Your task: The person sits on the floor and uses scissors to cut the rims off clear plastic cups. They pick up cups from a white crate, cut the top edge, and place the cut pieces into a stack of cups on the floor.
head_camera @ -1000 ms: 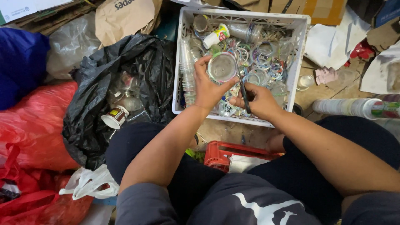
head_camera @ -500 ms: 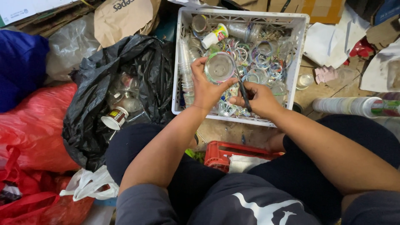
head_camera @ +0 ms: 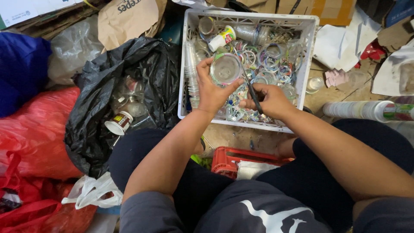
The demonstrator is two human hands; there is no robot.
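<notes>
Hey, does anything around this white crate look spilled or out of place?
Mostly sorted clutter. One clear plastic cup lies alone on the floor right of the white crate, outside it. The left hand holds a clear cup; the right hand holds a thin dark tool.

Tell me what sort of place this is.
Probably a recycling sorting spot: a white crate of plastic rings, a black bag of used cups, and the left hand holding a clear cup.

The floor [head_camera: 332, 92] is brown and dusty, with paper scraps. A black bag [head_camera: 142, 69] and red bags [head_camera: 34, 138] lie on it, with brown cardboard [head_camera: 125, 19] behind them.
</notes>
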